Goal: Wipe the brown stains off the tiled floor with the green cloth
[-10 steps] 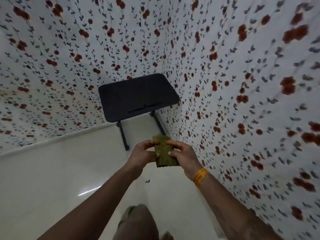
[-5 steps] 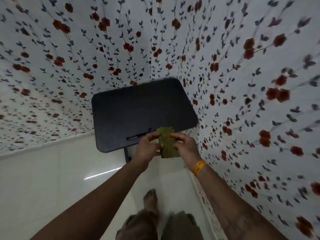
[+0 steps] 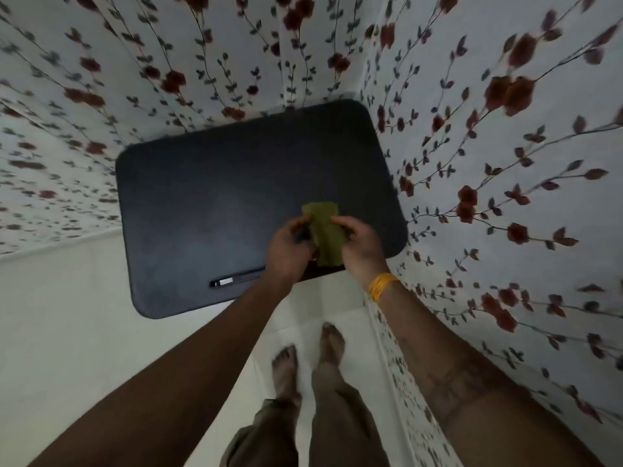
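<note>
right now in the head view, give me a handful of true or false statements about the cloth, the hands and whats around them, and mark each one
1. Both hands hold the green cloth. True: the left hand and the right hand grip it from either side.
2. The cloth is pressed flat on the floor. False: it is held up in the air, in front of the dark table.
3. A pen lies near the table's front edge. True.
4. The left wrist wears a yellow band. False: the yellow band is on the right wrist.
5. The person wears shoes. False: the feet on the tiled floor are bare.
</note>
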